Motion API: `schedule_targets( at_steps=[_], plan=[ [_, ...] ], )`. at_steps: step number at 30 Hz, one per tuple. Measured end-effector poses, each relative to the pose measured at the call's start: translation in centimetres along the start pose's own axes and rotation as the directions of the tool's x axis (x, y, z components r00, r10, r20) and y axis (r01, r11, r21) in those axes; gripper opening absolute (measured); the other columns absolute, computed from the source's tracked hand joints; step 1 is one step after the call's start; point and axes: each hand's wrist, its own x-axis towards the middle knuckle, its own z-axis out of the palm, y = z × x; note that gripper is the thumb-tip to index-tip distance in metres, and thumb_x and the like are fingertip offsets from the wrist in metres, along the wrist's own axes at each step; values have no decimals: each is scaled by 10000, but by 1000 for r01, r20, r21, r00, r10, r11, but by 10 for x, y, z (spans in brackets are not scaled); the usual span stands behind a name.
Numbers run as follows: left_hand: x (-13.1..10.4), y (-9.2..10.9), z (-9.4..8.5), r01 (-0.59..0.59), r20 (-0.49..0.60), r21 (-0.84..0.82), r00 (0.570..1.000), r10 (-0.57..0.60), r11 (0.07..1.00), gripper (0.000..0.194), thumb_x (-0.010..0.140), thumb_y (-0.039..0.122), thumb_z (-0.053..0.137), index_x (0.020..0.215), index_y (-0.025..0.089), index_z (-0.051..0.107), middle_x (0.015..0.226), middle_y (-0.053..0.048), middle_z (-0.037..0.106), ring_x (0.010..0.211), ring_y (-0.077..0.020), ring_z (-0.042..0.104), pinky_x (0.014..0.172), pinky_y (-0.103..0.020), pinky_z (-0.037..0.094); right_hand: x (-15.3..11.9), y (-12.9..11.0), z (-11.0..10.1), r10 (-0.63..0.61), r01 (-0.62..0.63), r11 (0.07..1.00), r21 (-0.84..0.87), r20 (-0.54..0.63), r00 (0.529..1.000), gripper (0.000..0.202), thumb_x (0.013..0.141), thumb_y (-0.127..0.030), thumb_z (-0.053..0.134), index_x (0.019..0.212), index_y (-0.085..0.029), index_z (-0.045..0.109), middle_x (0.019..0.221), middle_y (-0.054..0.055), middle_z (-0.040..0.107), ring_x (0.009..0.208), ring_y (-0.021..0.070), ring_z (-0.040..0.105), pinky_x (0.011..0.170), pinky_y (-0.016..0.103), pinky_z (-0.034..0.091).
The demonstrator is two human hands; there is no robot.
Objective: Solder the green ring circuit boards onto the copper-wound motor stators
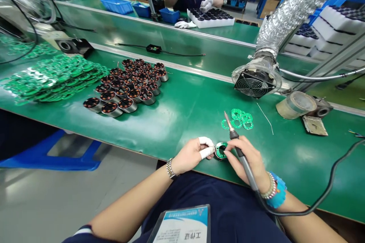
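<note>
My left hand (191, 155), with white covers on its thumb and a finger, grips the left side of a small round motor part near the table's front edge. A green ring-shaped circuit board (219, 147) lies on top of that part, which is mostly hidden. My right hand (252, 161) holds a soldering iron (234, 135), its tip pointing up and away from the board. The right fingertips meet at the board's right edge. Just beyond, several loose green ring boards (242, 117) lie together on the table.
Several copper-wound motor parts (129, 105) stand left of centre, beside stacked green circuit boards (54, 79). A fan on a foil duct (253, 83), a solder wire (265, 117) and a round tub (296, 105) are at the right. A co-worker sits opposite behind a white tray (213, 22).
</note>
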Motion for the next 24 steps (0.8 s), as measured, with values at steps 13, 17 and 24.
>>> schedule_targets(
  at_steps=[13, 17, 24],
  plan=[
    [-1, -2, -1, -43, -26, 159, 999, 47, 986, 153, 775, 281, 574, 736, 136, 543, 649, -9, 585, 627, -119, 563, 671, -264, 453, -15, -15, -41, 95, -106, 985, 136, 87, 992, 227, 783, -86, 550, 963, -180, 651, 712, 50, 639, 624, 151, 581, 559, 290, 486],
    [-1, -4, -1, -45, -26, 147, 998, 50, 988, 138, 773, 267, 573, 739, 138, 540, 657, -9, 585, 622, -117, 567, 661, -259, 459, -15, -15, -40, 110, -121, 985, 126, 91, 990, 219, 780, -91, 556, 947, -188, 660, 708, 47, 651, 615, 153, 582, 555, 291, 489],
    [-1, -3, -1, -42, -36, 187, 998, 50, 982, 121, 781, 244, 560, 731, 137, 539, 647, -6, 583, 621, -113, 570, 655, -249, 457, -15, -15, -38, 105, -118, 985, 127, 105, 989, 217, 777, -82, 556, 944, -173, 662, 706, 50, 658, 615, 152, 591, 555, 286, 489]
  ],
)
